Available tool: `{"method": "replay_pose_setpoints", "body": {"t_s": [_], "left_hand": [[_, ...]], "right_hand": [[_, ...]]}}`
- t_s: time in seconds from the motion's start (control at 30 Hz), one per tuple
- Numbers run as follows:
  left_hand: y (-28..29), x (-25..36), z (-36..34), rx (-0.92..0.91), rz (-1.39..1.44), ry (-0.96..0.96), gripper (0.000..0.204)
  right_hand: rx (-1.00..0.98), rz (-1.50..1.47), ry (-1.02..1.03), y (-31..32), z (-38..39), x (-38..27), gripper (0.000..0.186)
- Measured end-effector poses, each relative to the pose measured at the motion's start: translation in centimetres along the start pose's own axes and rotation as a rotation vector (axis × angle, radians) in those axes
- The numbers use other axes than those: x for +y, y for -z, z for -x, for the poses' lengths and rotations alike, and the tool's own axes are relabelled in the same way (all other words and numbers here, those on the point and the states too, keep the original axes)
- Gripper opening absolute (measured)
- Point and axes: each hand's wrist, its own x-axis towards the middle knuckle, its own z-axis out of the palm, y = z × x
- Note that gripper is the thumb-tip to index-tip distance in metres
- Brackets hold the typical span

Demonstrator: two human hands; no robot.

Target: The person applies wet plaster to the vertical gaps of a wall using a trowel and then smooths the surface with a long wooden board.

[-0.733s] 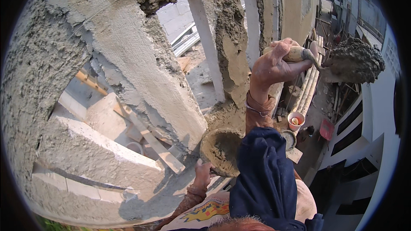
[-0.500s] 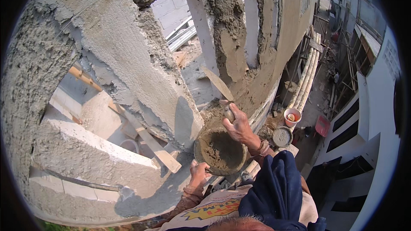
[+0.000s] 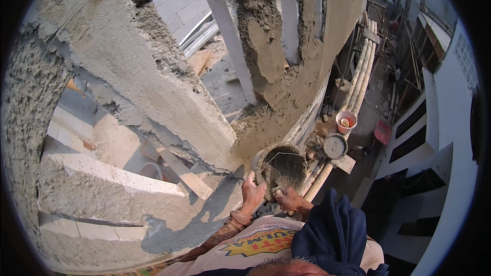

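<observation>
Down from the wall, the right hand [image 3: 290, 200] now sits at the near rim of the mortar pan [image 3: 282, 169], its grip closed on a trowel [image 3: 280, 166] dipped into the grey mix. Left hand [image 3: 252, 192] clasps the pan's left rim, beside the rough plastered wall [image 3: 169, 86].
</observation>
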Motion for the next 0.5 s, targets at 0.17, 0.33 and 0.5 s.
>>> {"method": "replay_pose_setpoints", "body": {"t_s": [0.17,0.33,0.5], "left_hand": [[0.7,1.1,-2.2,0.023,0.154,-0.174,0.049],[3.8,6.1,-1.3,-0.042,0.619,0.202,0.032],[4.4,3.3,-3.1,-0.129,0.731,0.313,0.037]], "right_hand": [[-0.072,-0.53,-0.067,0.3,1.7,-2.6,0.02],[-0.252,-0.99,-0.098,3.4,3.9,-7.6,0.034],[-0.185,-1.069,0.368,7.2,7.4,-18.9,0.05]]}}
